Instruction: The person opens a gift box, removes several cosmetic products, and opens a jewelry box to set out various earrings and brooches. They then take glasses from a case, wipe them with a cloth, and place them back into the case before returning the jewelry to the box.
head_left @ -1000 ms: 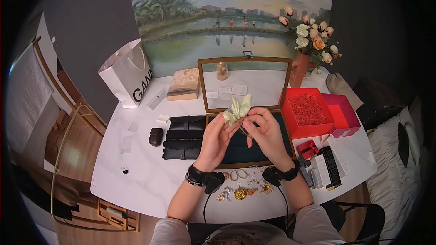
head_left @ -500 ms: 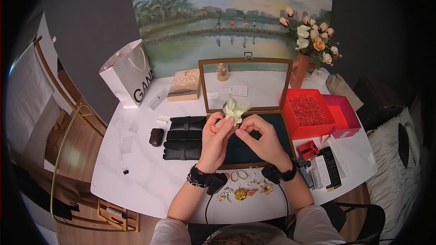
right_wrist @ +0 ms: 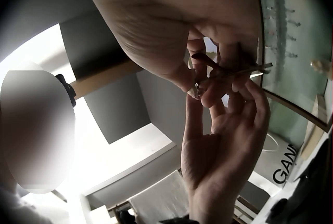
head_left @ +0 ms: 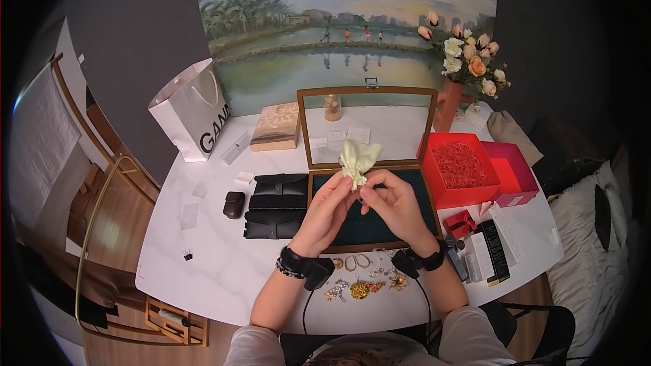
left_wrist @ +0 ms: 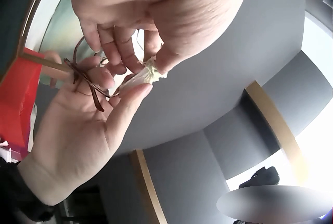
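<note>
A pale yellow-green fabric piece [head_left: 359, 157] is held up in front of the raised glass lid of a wooden box [head_left: 367, 88]. The left hand [head_left: 323, 213] pinches its lower end between thumb and fingers. From the other side, the right hand [head_left: 399, 211] pinches the same gathered end, thumb tip near the left one. In the left wrist view, thin dark brown strips [left_wrist: 89, 81] cross by the fingers of the right hand [left_wrist: 78, 130]. The right wrist view shows a dark strip [right_wrist: 234, 71] between both hands; the fabric is mostly hidden there.
Jewellery [head_left: 359, 289] lies at the table's near edge. Black cases [head_left: 276, 224] and a small brown case [head_left: 233, 205] are left of the box. To the right stand a red box [head_left: 459, 166] with shredded filling, a small red gift box [head_left: 460, 224] and a flower vase [head_left: 446, 105].
Both hands have turned the fabric piece; its loose part spreads upward and to the right now. The right fingers have moved closer in on its gathered end.
</note>
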A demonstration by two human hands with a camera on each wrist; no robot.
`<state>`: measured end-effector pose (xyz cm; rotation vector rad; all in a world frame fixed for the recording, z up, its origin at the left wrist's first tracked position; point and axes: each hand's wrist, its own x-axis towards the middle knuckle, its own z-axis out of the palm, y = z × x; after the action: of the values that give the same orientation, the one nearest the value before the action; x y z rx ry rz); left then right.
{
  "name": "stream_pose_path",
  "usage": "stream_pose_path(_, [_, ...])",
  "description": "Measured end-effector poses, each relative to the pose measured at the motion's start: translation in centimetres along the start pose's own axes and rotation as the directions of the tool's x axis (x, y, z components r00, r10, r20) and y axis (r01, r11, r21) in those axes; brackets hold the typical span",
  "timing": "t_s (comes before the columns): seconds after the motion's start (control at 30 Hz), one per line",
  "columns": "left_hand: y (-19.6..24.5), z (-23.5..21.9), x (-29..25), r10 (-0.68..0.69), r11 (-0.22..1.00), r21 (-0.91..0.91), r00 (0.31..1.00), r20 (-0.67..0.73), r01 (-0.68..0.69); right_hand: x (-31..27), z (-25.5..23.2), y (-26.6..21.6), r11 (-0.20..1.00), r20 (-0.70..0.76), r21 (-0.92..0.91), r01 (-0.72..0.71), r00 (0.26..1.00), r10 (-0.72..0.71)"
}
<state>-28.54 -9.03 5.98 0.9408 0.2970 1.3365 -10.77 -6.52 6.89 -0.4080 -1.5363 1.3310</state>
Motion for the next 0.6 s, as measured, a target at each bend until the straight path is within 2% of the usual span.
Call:
stream_pose_path(0.03, [-0.1,0.3,0.0,0.001,1.0,0.0,1.0,0.0,-0.001,0.0,-0.2,-0.1,0.998,0.015,0.042,-0.043,0.999,0.042])
stream_pose_path(0.1, [-0.1,1.4,-0.1,0.063,0.991,0.128,0.993,-0.098,-0.05,0.0,-0.3,-0.3,0.993,0.032,0.083,-0.087,0.996,0.084])
stream_pose_path(0.2, [-0.8,0.6,-0.1,0.094,0.989,0.12,0.99,-0.104,-0.081,-0.1,0.0,-0.6,0.99,0.049,0.096,-0.105,0.994,0.1])
stream_pose_path(0.23, [-1.1,0.2,-0.2,0.094,0.989,0.12,0.99,-0.104,-0.081,-0.1,0.3,-0.4,0.997,0.02,0.057,-0.051,0.999,0.05])
stream_pose_path(0.27, [-1.2,0.0,-0.2,0.127,0.98,0.17,0.979,-0.162,-0.099,-0.2,0.6,-0.3,1.0,-0.007,0.017,0.003,1.0,-0.003])
stream_pose_path(0.33, [-1.4,-0.3,-0.3,0.164,0.968,0.222,0.962,-0.218,-0.115,-0.3,0.7,-0.2,1.0,-0.008,-0.004,0.012,1.0,-0.012])
stream_pose_path(0.43, [-1.2,0.1,-0.5,0.19,0.969,0.207,0.948,-0.256,-0.138,-0.3,0.7,-0.2,1.0,0.009,-0.005,0.014,1.0,-0.014])
stream_pose_path(0.5, [-0.8,0.2,-0.5,0.133,0.991,-0.001,0.966,-0.222,-0.137,-0.4,0.8,-0.3,1.0,0.028,0.015,0.006,1.0,-0.007])
stream_pose_path(0.6, [-0.6,0.8,-0.3,0.141,0.988,-0.023,0.966,-0.218,-0.149,-0.5,1.1,-0.5,1.0,0.004,0.008,0.006,1.0,-0.006])
